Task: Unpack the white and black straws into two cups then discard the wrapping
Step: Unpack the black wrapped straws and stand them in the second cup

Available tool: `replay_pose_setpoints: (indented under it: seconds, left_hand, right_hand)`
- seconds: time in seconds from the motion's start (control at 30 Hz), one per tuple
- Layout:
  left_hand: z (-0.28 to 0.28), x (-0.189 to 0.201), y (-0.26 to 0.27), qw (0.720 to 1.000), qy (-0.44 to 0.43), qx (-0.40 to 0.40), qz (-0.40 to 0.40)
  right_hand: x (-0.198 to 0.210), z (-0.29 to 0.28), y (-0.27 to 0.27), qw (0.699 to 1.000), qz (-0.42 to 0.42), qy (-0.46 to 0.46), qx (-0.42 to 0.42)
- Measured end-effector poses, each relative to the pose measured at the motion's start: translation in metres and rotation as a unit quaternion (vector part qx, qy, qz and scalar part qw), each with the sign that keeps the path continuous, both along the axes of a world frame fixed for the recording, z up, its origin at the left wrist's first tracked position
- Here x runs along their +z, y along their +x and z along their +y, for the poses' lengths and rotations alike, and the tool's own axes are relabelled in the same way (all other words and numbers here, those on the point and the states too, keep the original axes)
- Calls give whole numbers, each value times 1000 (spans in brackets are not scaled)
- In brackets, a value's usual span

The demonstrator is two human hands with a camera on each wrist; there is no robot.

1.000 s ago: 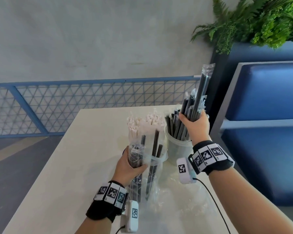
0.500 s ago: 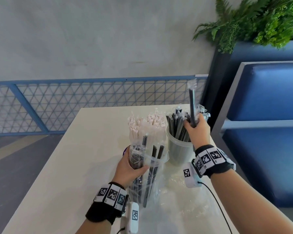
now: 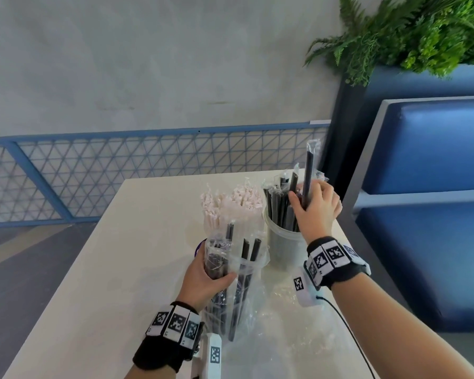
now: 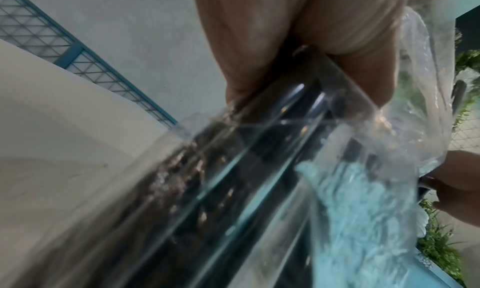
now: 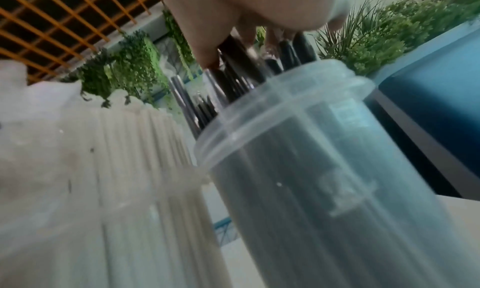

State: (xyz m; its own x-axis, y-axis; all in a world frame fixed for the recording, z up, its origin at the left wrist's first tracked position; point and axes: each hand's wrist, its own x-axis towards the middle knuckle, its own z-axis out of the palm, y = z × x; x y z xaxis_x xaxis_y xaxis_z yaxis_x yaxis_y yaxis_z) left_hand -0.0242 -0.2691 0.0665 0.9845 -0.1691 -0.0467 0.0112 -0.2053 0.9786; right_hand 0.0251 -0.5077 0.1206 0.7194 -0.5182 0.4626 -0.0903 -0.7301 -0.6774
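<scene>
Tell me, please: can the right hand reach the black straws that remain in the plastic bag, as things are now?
Probably yes. The bag stands upright in the left hand, its mouth open, beside the cup. But the right hand now grips black straws over that cup and must release them first.

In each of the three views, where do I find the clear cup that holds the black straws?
Head: the clear cup stands right of centre on the table, below the right hand.
Left wrist: not in view; the bag of black straws fills the picture.
Right wrist: it fills the centre and lower right.
Shared landmark: the white straws, directly left of the cup in head and right wrist views.
</scene>
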Motion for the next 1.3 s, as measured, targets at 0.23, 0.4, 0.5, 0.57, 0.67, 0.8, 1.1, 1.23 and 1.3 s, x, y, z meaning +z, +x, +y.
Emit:
replay_pose_setpoints:
  seconds: [0.23,0.4,0.5,0.57,0.67,0.8,1.1,1.23,1.3]
  left_hand:
    - [0,-1,0,1000,10,4,4]
    - [2,-5,2,999,26,18,17]
    - [2,-5,1,999,28,19,23]
    - [1,-3,0,999,26,16,14]
    - [-1,0,-2,1000,26,9,0]
    - [2,-2,-1,1000,16,13,-9]
    - [2,-6,-1,1000,-10,8,-13]
    - [2,-6,-2,1000,-26,4,-17]
    - [3,-6,-2,999,-35,1,-18]
  right_hand:
    - [32,-2,1,987,-134,12,88]
    - [0,-5,-2,999,39,5,5]
    - [6,-3,-8,999,-44,11,28]
    - [17,-2,-8,990,-133,-34,37]
    - [31,-3,-5,980,-87,-160,75]
    - [19,-4,-2,961,92,-217,148]
    - [3,-8,-10,982,79,-141,96]
    - [11,-2,-21,987,38,-118,99]
    - [20,17,-37,983,-105,-68,137]
